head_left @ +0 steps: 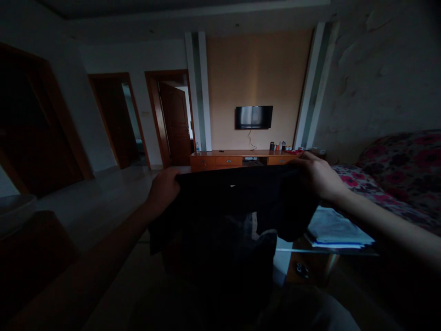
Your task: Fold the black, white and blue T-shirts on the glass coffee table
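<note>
A black T-shirt [220, 197] is stretched out in the air in front of me, its top edge almost level between my two hands. My left hand [163, 191] grips the upper left corner with curled fingers. At the opposite upper corner, my right hand [319, 177] is closed on the cloth. Sleeve-like parts droop on both sides, and the body hangs down towards my lap. A tiny white label shows near the top middle, with a paler greyish patch lower down. Dim light hides most of the fabric's folds.
Beyond the shirt, a glass-topped table [367, 252] carries a folded light-blue cloth stack [339, 227]. Dark objects [302, 270] lie on its lower shelf. A flowered sofa [406, 170] stands right; a long wooden cabinet [206, 162] lines the far wall below a television [254, 117].
</note>
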`<state>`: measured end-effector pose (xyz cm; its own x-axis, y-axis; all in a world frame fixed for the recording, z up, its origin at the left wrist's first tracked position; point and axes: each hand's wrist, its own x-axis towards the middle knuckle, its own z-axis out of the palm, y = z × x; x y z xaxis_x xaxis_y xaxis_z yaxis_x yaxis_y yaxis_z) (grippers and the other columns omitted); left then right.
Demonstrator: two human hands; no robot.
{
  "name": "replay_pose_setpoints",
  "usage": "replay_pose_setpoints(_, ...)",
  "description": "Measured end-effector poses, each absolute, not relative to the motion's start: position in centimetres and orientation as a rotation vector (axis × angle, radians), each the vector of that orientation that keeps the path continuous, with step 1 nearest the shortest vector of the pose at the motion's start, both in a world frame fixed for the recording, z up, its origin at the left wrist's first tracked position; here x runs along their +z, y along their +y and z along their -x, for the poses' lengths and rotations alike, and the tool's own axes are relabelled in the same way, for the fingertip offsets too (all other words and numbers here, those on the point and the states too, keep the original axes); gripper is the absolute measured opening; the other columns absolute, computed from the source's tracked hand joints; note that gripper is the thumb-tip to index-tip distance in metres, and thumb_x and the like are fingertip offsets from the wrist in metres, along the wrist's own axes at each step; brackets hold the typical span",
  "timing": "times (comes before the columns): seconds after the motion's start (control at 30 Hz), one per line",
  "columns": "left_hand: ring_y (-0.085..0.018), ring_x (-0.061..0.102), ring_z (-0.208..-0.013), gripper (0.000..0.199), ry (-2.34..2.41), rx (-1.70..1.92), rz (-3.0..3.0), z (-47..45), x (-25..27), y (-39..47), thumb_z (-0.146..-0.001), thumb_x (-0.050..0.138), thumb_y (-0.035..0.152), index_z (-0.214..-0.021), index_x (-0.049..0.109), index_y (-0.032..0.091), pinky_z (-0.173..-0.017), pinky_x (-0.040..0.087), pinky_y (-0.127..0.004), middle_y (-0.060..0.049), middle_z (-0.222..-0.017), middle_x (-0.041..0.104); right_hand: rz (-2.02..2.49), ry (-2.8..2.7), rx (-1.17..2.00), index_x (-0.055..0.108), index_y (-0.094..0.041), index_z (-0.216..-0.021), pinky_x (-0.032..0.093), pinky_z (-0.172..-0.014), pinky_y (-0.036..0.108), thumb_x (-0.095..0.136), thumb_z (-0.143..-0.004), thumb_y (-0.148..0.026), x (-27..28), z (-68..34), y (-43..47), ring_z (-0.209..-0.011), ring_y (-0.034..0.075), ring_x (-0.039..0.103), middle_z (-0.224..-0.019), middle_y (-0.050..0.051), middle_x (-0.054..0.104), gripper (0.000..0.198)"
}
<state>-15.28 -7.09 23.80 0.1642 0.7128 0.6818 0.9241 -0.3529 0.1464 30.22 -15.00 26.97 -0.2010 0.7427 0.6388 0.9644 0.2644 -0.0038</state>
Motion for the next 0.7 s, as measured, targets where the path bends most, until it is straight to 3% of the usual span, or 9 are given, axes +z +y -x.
replay_pose_setpoints(0.2, -0.028, 0.067, -0.093, 0.031, -1.62, -0.977, 2.401, 15.8, 22.4, -6.3, -0.077, 0.043, 0.02, -0.092, 0.07, 0.017, -0.089, 0.05, -0.038, -0.008, -0.092, 0.072, 1.734, -2.006, -0.518, 0.069, -0.016, -0.12, 0.05, -0.089, 0.035, 0.049, -0.085, -0.01, 25.6, -32.9, -14.1, -0.104, 0.029, 0.067, -0.112, 0.014, 0.071, 0.041)
replay_pose_setpoints(0.33, -0.024, 0.066, -0.089, 0.034, -1.461, -0.933, 2.598, 16.0, 21.9, -6.4, -0.072, 0.053, 0.022, -0.104, 0.063, 0.019, -0.082, 0.05, -0.034, -0.005, -0.095, 0.071, 1.836, -1.968, -0.547, 0.074, -0.014, -0.11, 0.049, -0.08, 0.034, 0.053, -0.088, -0.016, 25.4, -34.1, -13.9, -0.094, 0.028, 0.068, -0.108, 0.017, 0.073, 0.03)
replay_pose_setpoints(0.53, -0.027, 0.066, -0.097, 0.028, -1.546, -0.914, 2.407, 17.8, 21.8, -5.1, -0.091, 0.044, 0.032, -0.101, 0.067, 0.022, -0.09, 0.047, -0.038, -0.008, -0.101, 0.073, 2.025, -1.816, -0.53, 0.075, -0.02, -0.105, 0.049, -0.072, 0.034, 0.057, -0.091, -0.033, 24.7, -35.5, -13.7, -0.085, 0.028, 0.069, -0.095, 0.015, 0.075, 0.027)
replay_pose_setpoints(0.7, -0.028, 0.066, -0.086, 0.03, -1.733, -1.014, 2.243, 18.3, 21.3, -4.7, -0.092, 0.045, 0.039, -0.09, 0.069, 0.021, -0.08, 0.05, -0.038, -0.009, -0.087, 0.07, 1.955, -1.842, -0.474, 0.073, -0.02, -0.106, 0.049, -0.073, 0.036, 0.051, -0.092, -0.03, 23.4, -36.3, -12.6, -0.083, 0.028, 0.07, -0.094, 0.015, 0.074, 0.028)
